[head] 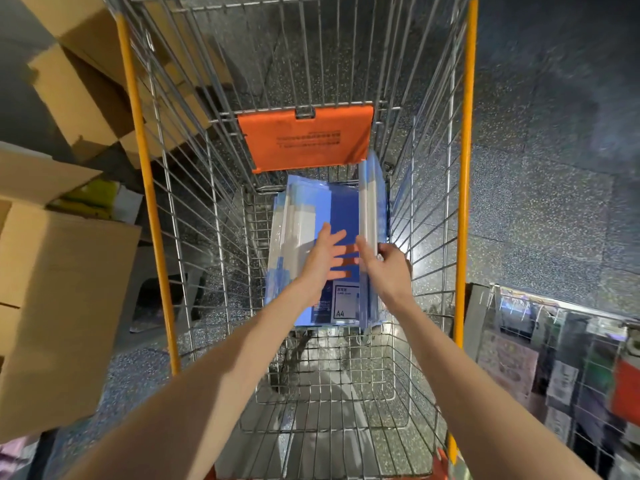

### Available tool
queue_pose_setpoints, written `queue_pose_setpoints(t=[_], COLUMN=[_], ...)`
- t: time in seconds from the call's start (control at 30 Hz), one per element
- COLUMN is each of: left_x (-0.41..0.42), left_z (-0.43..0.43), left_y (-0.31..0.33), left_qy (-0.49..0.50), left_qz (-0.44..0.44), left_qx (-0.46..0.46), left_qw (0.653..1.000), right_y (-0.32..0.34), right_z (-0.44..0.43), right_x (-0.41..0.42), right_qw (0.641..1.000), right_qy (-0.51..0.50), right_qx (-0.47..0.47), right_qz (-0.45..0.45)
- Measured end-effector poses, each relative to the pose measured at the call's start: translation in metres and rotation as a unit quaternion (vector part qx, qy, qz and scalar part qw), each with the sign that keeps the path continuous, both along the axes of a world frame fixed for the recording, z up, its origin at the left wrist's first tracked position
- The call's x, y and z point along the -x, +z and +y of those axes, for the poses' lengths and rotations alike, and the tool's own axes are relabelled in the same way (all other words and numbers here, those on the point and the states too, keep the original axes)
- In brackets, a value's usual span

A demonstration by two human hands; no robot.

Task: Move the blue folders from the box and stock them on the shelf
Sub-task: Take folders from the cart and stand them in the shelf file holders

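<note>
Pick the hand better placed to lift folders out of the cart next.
Right, probably. The right hand pinches the edge of the upright blue folders near the right wall of the shopping cart; the left hand is open, fingers spread over the flat folder stack.

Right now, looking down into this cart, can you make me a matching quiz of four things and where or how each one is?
Things
1. left hand
2. right hand
3. flap
4. box

Place or state
A. outside the cart, to its left
B. grips the upright folders
C. orange, on the wire wall beyond the folders
D. open, fingers spread over the flat folders

Pairs: 1-D, 2-B, 3-C, 4-A
</note>
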State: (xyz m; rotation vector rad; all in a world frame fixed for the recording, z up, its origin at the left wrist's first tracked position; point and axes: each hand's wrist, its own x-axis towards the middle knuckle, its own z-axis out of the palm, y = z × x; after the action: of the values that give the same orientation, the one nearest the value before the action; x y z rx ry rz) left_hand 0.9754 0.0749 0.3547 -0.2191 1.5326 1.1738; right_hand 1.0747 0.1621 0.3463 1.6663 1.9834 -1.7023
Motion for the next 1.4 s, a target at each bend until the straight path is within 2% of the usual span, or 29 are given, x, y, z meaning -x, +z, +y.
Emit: queue_pose_setpoints(t=[0.17, 0.3, 0.47, 0.6, 0.7, 0.8, 0.9, 0.97, 1.07, 1.2, 1.4], left_x=[0.006, 0.009, 0.017, 0.02, 0.024, 0.035, 0.047, 0.058, 0.076, 0.08, 0.034], left_z=[0.002, -0.006, -0.025, -0.029, -0.034, -0.048, -0.071, -0.09, -0.109, -0.116, -0.109], left_y=[-0.002, 0.008, 0.025, 0.051, 0.07, 0.093, 0.144, 0.167, 0.205, 0.273, 0.353], left_qy=[-0.007, -0.042, -0.079, -0.109, -0.134, -0.143, -0.106, -0.085, -0.083, -0.069, -0.014], left_qz=[-0.02, 0.004, 0.026, 0.07, 0.135, 0.211, 0.252, 0.271, 0.275, 0.231, 0.236], left_qx=[0.013, 0.022, 0.024, 0.005, -0.002, -0.018, -0.053, -0.081, -0.131, -0.201, -0.266], left_qw=[1.0, 0.999, 0.996, 0.992, 0.982, 0.967, 0.96, 0.955, 0.949, 0.95, 0.934], right_y=[-0.006, 0.003, 0.037, 0.075, 0.116, 0.167, 0.229, 0.267, 0.312, 0.381, 0.471], right_z=[0.002, 0.005, 0.01, 0.007, -0.009, -0.037, -0.069, -0.092, -0.118, -0.151, -0.185], right_x=[-0.008, -0.005, -0.013, -0.021, -0.024, -0.025, -0.028, -0.034, -0.048, -0.074, -0.104], right_qw=[0.999, 0.992, 0.988, 0.99, 0.993, 0.985, 0.966, 0.959, 0.946, 0.933, 0.927], right_qy=[0.041, 0.089, 0.069, 0.016, -0.052, -0.103, -0.111, -0.117, -0.138, -0.149, -0.177], right_qx=[0.002, -0.072, -0.121, -0.141, -0.098, -0.018, 0.003, -0.001, -0.019, -0.036, -0.079], right_qz=[-0.01, -0.053, -0.069, -0.015, 0.041, 0.136, 0.234, 0.257, 0.293, 0.324, 0.322])
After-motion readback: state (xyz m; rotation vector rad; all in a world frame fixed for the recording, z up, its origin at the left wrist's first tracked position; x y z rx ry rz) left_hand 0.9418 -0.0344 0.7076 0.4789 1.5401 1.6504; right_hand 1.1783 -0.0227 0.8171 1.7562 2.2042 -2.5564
